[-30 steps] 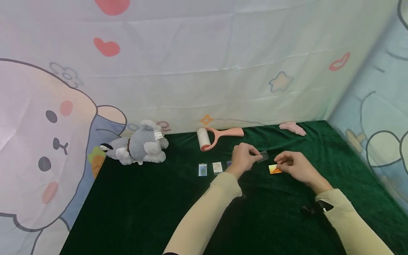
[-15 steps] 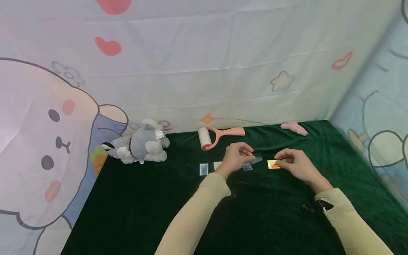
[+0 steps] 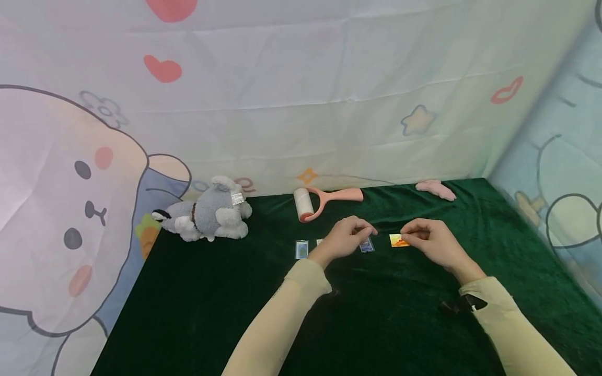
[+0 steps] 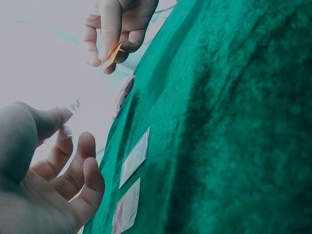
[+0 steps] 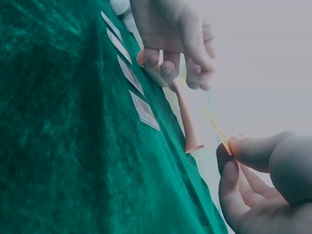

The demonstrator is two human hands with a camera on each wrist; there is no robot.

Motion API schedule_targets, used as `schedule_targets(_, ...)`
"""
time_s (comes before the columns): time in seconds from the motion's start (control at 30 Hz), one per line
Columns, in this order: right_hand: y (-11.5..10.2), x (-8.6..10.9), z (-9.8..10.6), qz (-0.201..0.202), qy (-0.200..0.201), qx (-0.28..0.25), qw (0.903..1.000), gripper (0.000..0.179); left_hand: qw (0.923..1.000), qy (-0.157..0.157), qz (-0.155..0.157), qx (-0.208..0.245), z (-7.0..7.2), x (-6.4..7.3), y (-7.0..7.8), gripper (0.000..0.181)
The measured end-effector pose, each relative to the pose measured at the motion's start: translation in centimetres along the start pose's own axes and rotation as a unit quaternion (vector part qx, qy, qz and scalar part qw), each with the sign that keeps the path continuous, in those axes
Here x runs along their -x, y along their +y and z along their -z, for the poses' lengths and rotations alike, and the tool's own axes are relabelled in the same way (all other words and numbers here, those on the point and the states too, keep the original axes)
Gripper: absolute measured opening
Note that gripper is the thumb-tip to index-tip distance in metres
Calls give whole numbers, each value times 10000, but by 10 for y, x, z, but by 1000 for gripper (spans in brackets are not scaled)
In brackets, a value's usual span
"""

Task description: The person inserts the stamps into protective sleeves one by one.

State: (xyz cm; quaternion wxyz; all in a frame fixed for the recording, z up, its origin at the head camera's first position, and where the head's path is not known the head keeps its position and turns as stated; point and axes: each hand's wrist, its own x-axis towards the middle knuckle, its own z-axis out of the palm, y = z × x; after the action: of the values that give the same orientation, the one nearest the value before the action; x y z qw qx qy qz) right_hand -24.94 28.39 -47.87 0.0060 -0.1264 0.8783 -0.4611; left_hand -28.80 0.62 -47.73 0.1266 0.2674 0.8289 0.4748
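Observation:
In the head view, my right hand (image 3: pixel 435 243) pinches a small yellow-orange card (image 3: pixel 397 240) between thumb and fingers, held out to the left. Facing it across a short gap is my left hand (image 3: pixel 345 236). Glints of a clear card sleeve (image 4: pixel 73 106) show at my left thumb and fingertip in the left wrist view; the rest of it is washed out by the bright background. Below the left hand, a row of several sleeved cards (image 5: pixel 145 111) lies on the cloth. A light blue card (image 3: pixel 301 249) is at the row's left, a dark blue card (image 3: pixel 367 245) farther right.
Behind the cards, a lint roller (image 3: pixel 336 195) with a salmon-pink handle lies near the back edge. A grey and white plush toy (image 3: pixel 211 211) rests on its side at back left. A pink fluffy item (image 3: pixel 436 189) sits at back right on the green cloth (image 3: pixel 188 303).
My left hand moves left with the clear sleeve, then lies a little lower, over the card row. The right hand shifts slightly left and up, still pinching the yellow-orange card.

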Motion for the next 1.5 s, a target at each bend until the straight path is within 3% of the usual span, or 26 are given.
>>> schedule_targets(0.3, -10, -3, -8, -5, -198, -131, 9997, 18, 9994, 204, 107, 248, 4, 5, -10, 29)
schedule_targets(0.47, -18, -8, -14, 29, 35, -349, 9994, 16, 9991, 299, 9, 296, 9, 7, -12, 25)
schedule_targets(0.63, -23, -12, -19, 118, 124, -462, 9988, 15, 9988, 416, 120, 223, 12, 10, -12, 22)
schedule_targets(0.9, -30, -13, -25, 192, 99, -196, 9996, 16, 9971, 682, 274, 195, 13, 14, -15, 19)
schedule_targets(1.03, -36, -13, -28, 188, 112, -226, 9995, 18, 9961, 680, 458, 329, 14, 16, -14, 19)
schedule_targets(1.23, -38, -13, -33, 301, 131, -413, 9986, 20, 9961, 611, 438, 467, 14, 16, -15, 20)
schedule_targets(1.5, -44, -13, -35, 630, 507, 90, 9967, 18, 9968, 492, 327, 540, 15, 17, -15, 20)
